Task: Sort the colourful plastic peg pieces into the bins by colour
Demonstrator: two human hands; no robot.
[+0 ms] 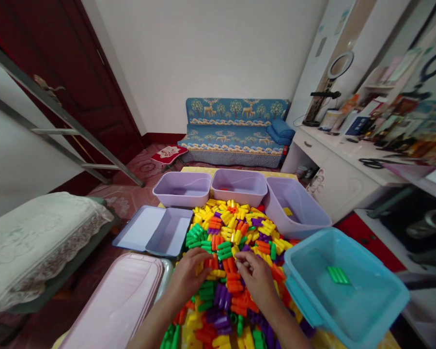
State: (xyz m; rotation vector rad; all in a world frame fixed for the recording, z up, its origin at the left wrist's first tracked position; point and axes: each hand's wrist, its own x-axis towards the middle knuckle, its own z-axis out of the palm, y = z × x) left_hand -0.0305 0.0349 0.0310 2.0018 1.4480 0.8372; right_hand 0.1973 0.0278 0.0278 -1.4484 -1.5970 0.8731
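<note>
So going left to right: a pink bin [116, 305] is sitting upside down at the near left, with an open lilac bin [156, 231] lying just behind it. The left hand [189, 277] is curling down into the heap of plastic blocks [232, 232], fingers bent around what looks like an orange piece, though I can't really tell how firmly it's gripping. Right beside it, almost touching, the right hand [256, 277] is pinching loosely at a small pale bit on top of the pile, fingertips nearly closed. The blocks are sitting dead centre, heaped high in yellow, orange, green and purple, and spilling toward me under both wrists. Three more lilac bins [183, 189] are lining the far edge, the rightmost [298, 208] holding one yellow piece, and a blue bin [345, 286] at the near right is tilting my way with one green block [337, 275] in it. What's worrying me: the pile is loose and steep, so pulling a piece from low down is probably going to send neighbours sliding off the near edge. That blue bin looks like it's hanging partly over the side too, so an elbow bump might tip it. The counter is barely showing, just a yellowish strip at the back. Room-wise, a bed with a lace cover [32, 237] is at the left, a dark red door and a metal ladder behind it, a blue patterned sofa [236, 131] against the far wall, and a cluttered white desk with a ring light [339, 65] at the right.
</note>
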